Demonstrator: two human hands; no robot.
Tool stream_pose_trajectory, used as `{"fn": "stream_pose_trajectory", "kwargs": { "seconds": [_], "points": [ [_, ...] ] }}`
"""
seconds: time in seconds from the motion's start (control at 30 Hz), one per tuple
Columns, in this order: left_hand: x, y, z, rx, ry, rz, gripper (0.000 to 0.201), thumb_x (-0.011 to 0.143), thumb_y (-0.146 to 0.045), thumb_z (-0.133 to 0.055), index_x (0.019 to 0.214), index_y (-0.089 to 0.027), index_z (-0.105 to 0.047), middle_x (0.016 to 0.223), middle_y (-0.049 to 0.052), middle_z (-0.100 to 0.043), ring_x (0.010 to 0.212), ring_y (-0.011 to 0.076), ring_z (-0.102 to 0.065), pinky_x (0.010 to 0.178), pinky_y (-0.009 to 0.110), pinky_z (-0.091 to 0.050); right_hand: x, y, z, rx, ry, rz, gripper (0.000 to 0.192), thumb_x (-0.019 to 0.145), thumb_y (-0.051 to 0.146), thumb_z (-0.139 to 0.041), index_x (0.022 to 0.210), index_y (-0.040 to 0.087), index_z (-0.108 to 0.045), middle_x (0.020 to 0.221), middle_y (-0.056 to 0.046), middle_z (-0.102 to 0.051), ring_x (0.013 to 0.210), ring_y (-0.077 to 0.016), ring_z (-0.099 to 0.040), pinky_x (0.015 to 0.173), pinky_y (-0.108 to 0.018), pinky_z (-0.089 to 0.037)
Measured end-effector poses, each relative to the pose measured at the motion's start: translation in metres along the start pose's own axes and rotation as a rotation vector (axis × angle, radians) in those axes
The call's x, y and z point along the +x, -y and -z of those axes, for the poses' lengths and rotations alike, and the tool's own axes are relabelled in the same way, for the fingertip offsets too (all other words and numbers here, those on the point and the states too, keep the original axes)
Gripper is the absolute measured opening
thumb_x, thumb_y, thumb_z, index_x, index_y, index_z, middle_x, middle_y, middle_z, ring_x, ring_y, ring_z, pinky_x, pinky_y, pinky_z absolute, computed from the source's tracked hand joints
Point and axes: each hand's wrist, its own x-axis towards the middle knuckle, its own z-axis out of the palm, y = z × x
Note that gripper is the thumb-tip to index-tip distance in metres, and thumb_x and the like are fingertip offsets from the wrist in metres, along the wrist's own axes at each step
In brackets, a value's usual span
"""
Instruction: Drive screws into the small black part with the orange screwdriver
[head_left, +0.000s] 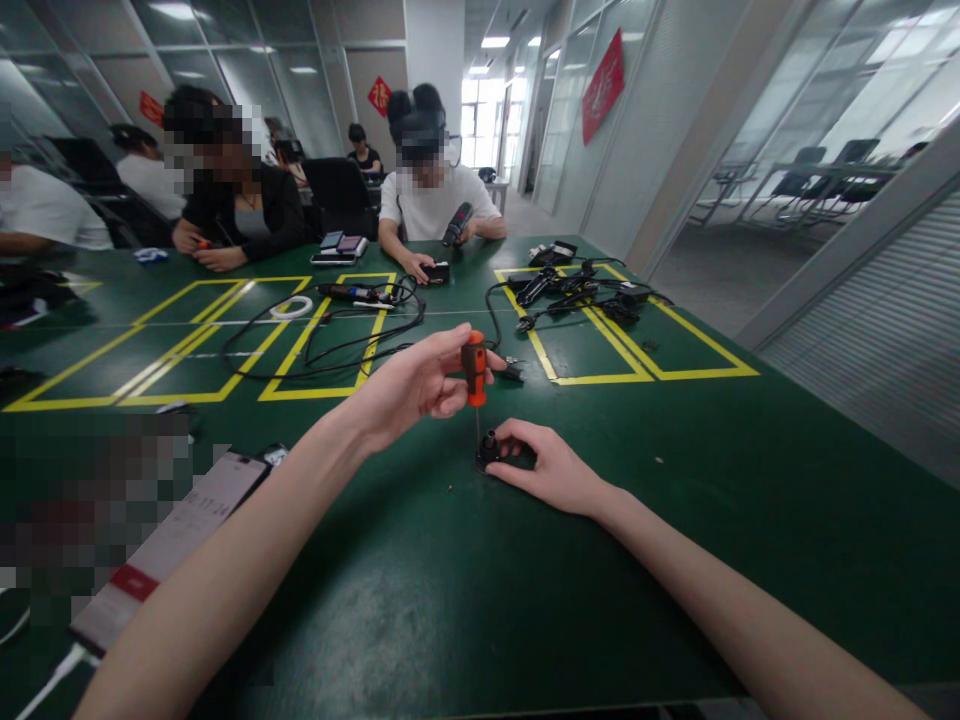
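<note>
A green table (750, 500) is marked with yellow tape (645, 372), and a tangle of black cables (577, 290) lies far beyond the part. A black part (495, 455) is pinned to the table under the right hand (551, 468). Directly above the part, an orange screwdriver (474, 368) is gripped upright in the closed left hand (412, 385), its tip resting on the part.

Both forearms bare, reaching in from the near edge toward mid-scene. Left hand (409, 385) raised, wrist bent slightly, fingers curled in a closed grip, thumb stretched to the right. Right hand (551, 465) lower and just to the right, palm down, fingers (517, 432) arched and pressed downward. Hands close together, not touching.
</note>
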Motion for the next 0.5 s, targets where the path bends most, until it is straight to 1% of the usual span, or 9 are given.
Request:
{"fn": "stream_pose_trajectory", "kwargs": {
  "seconds": [0.1,0.17,0.27,0.33,0.43,0.5],
  "points": [
    [0.0011,-0.0001,0.0016,-0.025,0.039,0.013,0.051,0.086,-0.063,-0.07,0.092,-0.013,-0.072,0.101,0.012,-0.074,0.056,0.0077,-0.046,0.053,0.024,-0.034,-0.0001,-0.0002,-0.0006,0.002,-0.01,0.002,0.016,0.091,0.031,-0.077,0.097,0.021,-0.065,0.094,-0.003,-0.072,0.081,-0.0183,-0.065,0.076,-0.033,-0.055],
    [0.0019,0.0002,0.0019,-0.032,0.056,0.023,0.049,0.087,-0.06,-0.072,0.092,-0.012,-0.071,0.098,0.012,-0.076,0.056,0.0082,-0.046,0.054,0.024,-0.036,-0.0001,-0.0001,-0.0007,0.006,-0.016,0.008,0.016,0.091,0.03,-0.077,0.097,0.021,-0.065,0.093,-0.003,-0.071,0.08,-0.0182,-0.065,0.075,-0.032,-0.055],
    [0.0025,0.0006,0.0014,-0.045,0.054,0.034,0.048,0.084,-0.059,-0.075,0.095,-0.012,-0.072,0.092,0.011,-0.076,0.056,0.0087,-0.047,0.053,0.023,-0.034,0.0001,0.0005,-0.0004,0.005,-0.012,0.011,0.016,0.091,0.029,-0.077,0.097,0.021,-0.065,0.093,-0.003,-0.071,0.08,-0.0181,-0.065,0.075,-0.031,-0.054],
    [0.002,0.0006,0.0006,-0.046,0.036,0.034,0.051,0.081,-0.06,-0.078,0.1,-0.013,-0.073,0.09,0.009,-0.075,0.056,0.0083,-0.047,0.051,0.023,-0.03,0.0002,0.001,0.0,0.004,-0.007,0.007,0.015,0.091,0.029,-0.077,0.097,0.021,-0.065,0.093,-0.003,-0.071,0.081,-0.0181,-0.065,0.075,-0.032,-0.054],
    [0.0003,0.0005,-0.0003,-0.022,-0.003,0.016,0.056,0.079,-0.059,-0.081,0.111,-0.013,-0.075,0.094,0.008,-0.072,0.059,0.0078,-0.047,0.051,0.023,-0.027,0.0003,0.0014,0.0003,0.003,-0.005,0.004,0.015,0.091,0.028,-0.077,0.097,0.021,-0.066,0.093,-0.003,-0.072,0.081,-0.0184,-0.065,0.076,-0.032,-0.055],
    [-0.0004,0.0009,-0.0003,0.0,-0.012,0.008,0.056,0.079,-0.059,-0.082,0.111,-0.013,-0.076,0.096,0.007,-0.07,0.06,0.0072,-0.047,0.051,0.023,-0.026,0.0003,0.0013,0.0004,0.0,-0.009,0.008,0.015,0.09,0.027,-0.078,0.097,0.021,-0.066,0.093,-0.003,-0.072,0.081,-0.0185,-0.065,0.075,-0.032,-0.054]
  ]
}}
